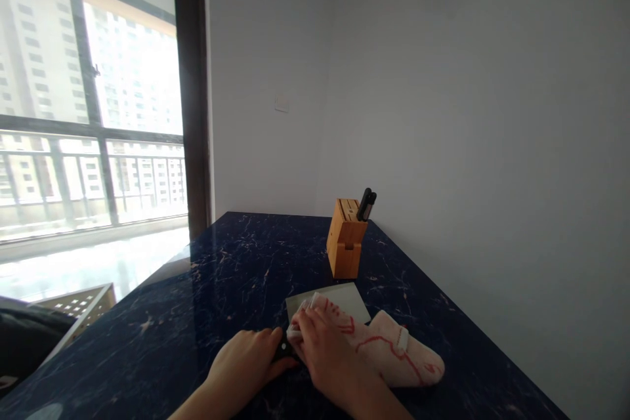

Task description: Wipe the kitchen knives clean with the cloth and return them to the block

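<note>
My left hand [249, 357] is closed around the black riveted handle [284, 345] of a cleaver. Its broad grey blade [352, 298] extends up and to the right, low over the table or resting on it; I cannot tell which. My right hand [322, 351] grips a white cloth [388, 348] with red markings, bunched under the fingers against the blade's near side. The rest of the cloth trails to the right across the dark tabletop. Cloth and fingers hide the blade's lower part.
Beyond the blade stands a wooden knife block [347, 246] with black handles [367, 204] sticking out of its top. The blue-black marbled table [246, 256] runs along a grey wall at the right. A perforated pale chair or crate [81, 315] is at the lower left, near the window.
</note>
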Motion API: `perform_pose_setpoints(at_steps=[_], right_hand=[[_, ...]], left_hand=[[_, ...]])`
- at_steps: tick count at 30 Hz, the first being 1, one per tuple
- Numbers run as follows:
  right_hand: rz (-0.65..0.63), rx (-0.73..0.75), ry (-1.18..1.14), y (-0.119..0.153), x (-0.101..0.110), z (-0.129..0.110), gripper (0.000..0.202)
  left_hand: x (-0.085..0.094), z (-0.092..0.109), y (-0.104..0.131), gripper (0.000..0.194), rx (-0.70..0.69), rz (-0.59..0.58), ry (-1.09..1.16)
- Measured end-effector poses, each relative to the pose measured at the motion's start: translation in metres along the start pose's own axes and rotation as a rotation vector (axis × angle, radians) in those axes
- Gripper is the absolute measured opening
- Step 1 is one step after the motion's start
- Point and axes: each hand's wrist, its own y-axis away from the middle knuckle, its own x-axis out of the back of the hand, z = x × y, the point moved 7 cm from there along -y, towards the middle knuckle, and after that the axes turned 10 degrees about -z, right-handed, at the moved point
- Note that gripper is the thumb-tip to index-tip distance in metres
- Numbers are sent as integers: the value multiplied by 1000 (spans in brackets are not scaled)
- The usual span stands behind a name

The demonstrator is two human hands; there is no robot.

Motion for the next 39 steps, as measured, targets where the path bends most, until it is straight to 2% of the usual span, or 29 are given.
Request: perform_pose_setpoints(at_steps=[2, 7, 9, 11, 15, 17, 20, 26, 33, 39], right_hand=[[11, -14, -45, -2, 0, 1, 21], [138, -268, -57, -10, 8, 30, 13], [156, -303, -19, -10, 9, 35, 10], [147, -255, -17, -10, 8, 30, 11], [99, -58, -25, -8, 2, 5, 22], [93, -19, -3, -8, 0, -2, 25], [111, -44, 3, -10, 1, 3, 26], [191, -166, 94, -12, 4, 31, 27], [77, -25, 164, -9, -8, 16, 41], [115, -155, 216, -12, -6, 26, 33]], left_hand=[[0, 1, 0, 51, -7, 3, -8], [1, 6, 2, 54, -28, 34, -53], [0, 8, 2, 53, -25, 35, -60], [-1, 7, 2, 52, -18, 34, -56], [-4, 5, 0, 50, -24, 25, -23], [-5, 5, -1, 49, -24, 13, -14], [-3, 5, -1, 50, -18, 2, -9], [0, 7, 1, 49, 20, -25, -14], [-2, 7, 1, 51, 8, -18, -9], [-2, 6, 2, 51, 15, -12, -18]])
